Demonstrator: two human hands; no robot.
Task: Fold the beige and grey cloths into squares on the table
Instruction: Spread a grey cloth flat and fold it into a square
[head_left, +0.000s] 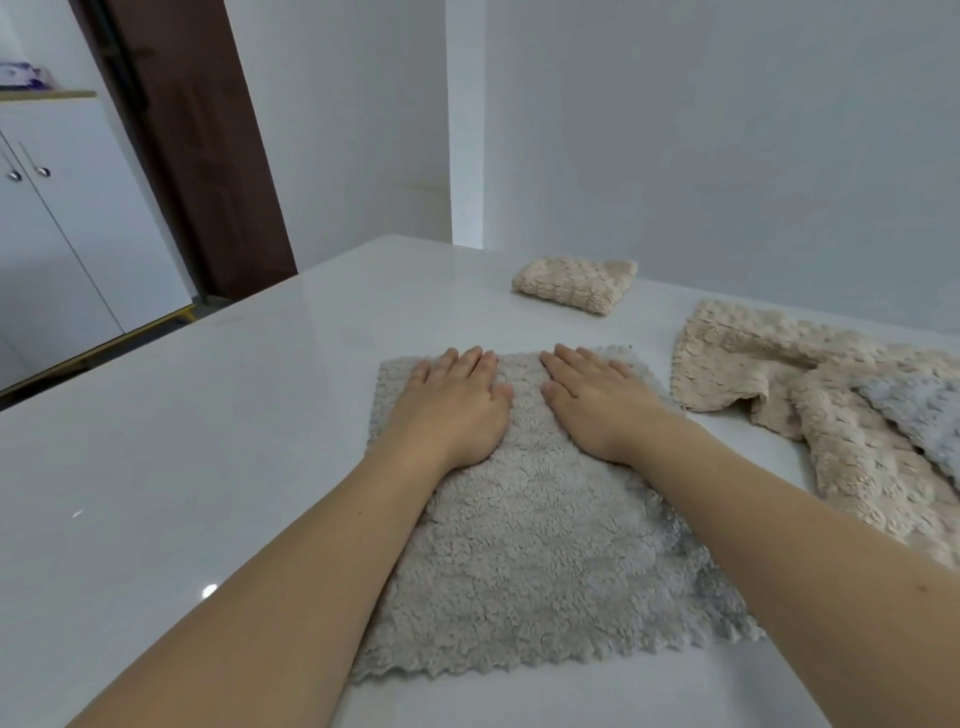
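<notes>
A fluffy grey-beige cloth (535, 561) lies spread flat on the white table (197, 457) in front of me. My left hand (457, 405) and my right hand (592, 400) press palm-down, fingers straight, side by side on the cloth's far half. A beige cloth folded into a small square (574, 285) sits farther back near the wall. At the right lies a loose pile of beige cloths (769, 374), with a grey cloth (919, 415) on top of it at the frame's edge.
A white wall runs close behind the table. A brown door (197, 145) and a white cabinet (67, 234) stand to the left beyond the table's edge. Bare tabletop stretches to the left of the spread cloth.
</notes>
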